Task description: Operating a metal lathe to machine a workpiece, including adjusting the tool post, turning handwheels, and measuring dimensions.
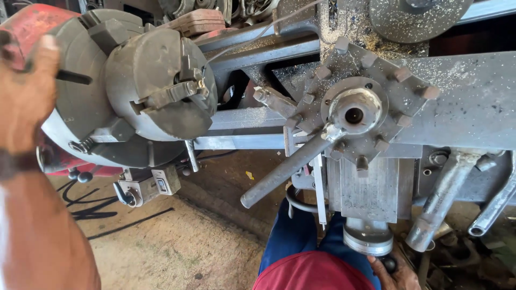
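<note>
Both hands busy: left hand (24, 91) fingers blurred, grip unclear, at lathe chuck (161, 86); right hand (395, 274) curled round black knob (389, 263); pinch risk should chuck turn.

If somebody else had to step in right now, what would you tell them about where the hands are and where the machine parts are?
Left hand: raised at the left edge, resting on the back of the big grey lathe chuck; it looks empty.
Right hand: low at the bottom, on the black knob of the round handwheel.
The tool post with its ring of square-headed bolts sits right of the chuck, its long handle pointing down-left.
Done: nothing shows clamped in the chuck jaws, and metal chips lie on the carriage.
Left: cannot tell from this view alone.
</note>
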